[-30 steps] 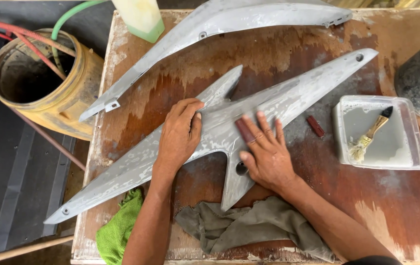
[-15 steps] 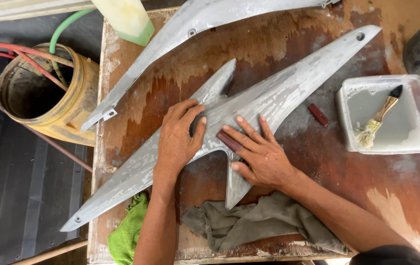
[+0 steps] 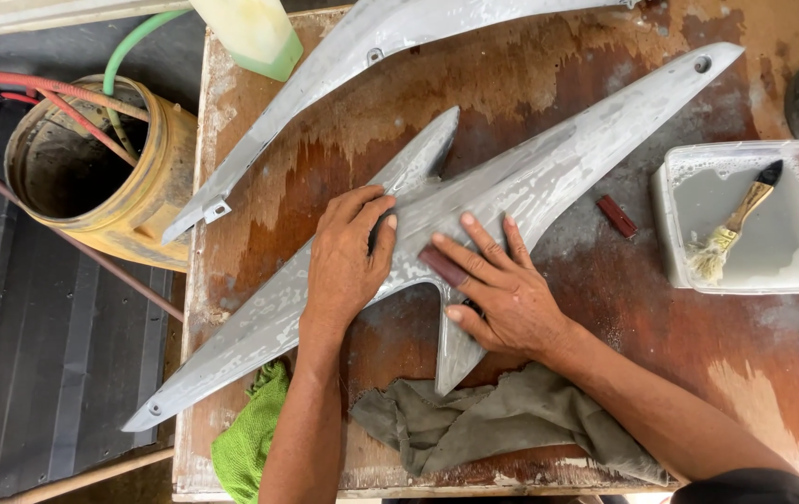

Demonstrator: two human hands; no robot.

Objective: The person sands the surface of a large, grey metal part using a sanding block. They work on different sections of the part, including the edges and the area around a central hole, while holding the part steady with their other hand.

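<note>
A long grey pointed body panel (image 3: 567,159) lies slantwise across the wet wooden table (image 3: 698,373). My left hand (image 3: 348,261) rests flat on its middle, pressing it down. My right hand (image 3: 497,289) lies beside it on the panel, fingers spread, pressing a small dark red sanding piece (image 3: 443,266) against the surface under its fingers. A second grey panel (image 3: 325,84) lies along the far side of the table.
A white tray (image 3: 670,224) of grey water holds a paintbrush (image 3: 735,224) at the right. A small red piece (image 3: 617,216) lies next to it. A grey rag (image 3: 502,420) and green cloth (image 3: 245,439) sit at the near edge. A yellow bucket (image 3: 152,205) with hoses stands left.
My right hand has slid the red sanding piece a little along the panel. My left hand stays pressed in place. The view has shifted slightly.
</note>
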